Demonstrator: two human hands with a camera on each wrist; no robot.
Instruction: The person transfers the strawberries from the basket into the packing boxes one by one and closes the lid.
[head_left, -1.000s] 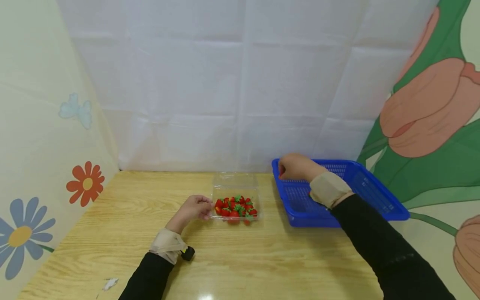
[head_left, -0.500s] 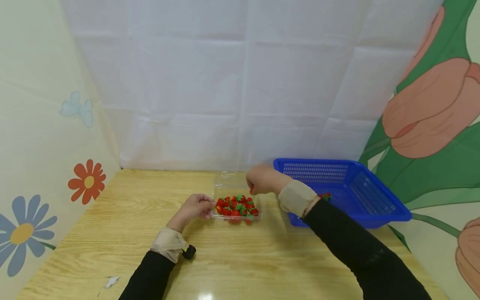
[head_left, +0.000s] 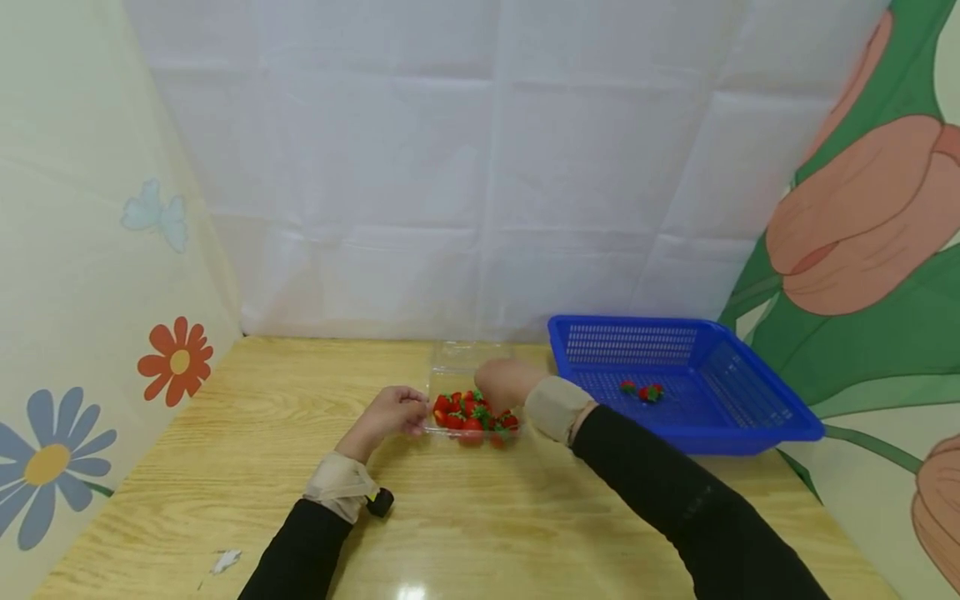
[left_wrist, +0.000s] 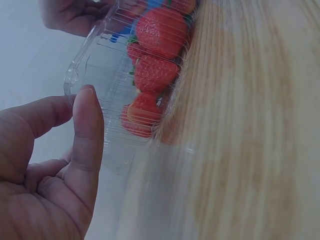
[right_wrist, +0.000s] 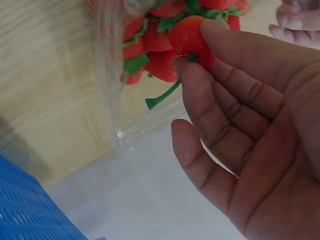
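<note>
A clear plastic clamshell box [head_left: 474,432] stands on the table with its lid folded back, holding several red strawberries [left_wrist: 155,72] with green leaves. At the box's left side, my left hand [head_left: 392,412] pinches the rim between thumb and finger. My right hand [head_left: 507,383] is over the box's right part. In the right wrist view, its thumb and fingers pinch a cherry [right_wrist: 187,37] with a long green stem, just above the strawberries. The fingertips of this hand are hidden in the head view.
A blue plastic basket [head_left: 678,439] stands right of the box, with a few small red fruits [head_left: 651,392] on its floor. The wooden table [head_left: 450,525] meets a white sheet [head_left: 360,167] at the back. Patterned cloths hang at both sides.
My right hand has moved left from above the basket to the box and dipped into it; something red shows at its fingertips earlier. The left hand keeps its place at the rim.
</note>
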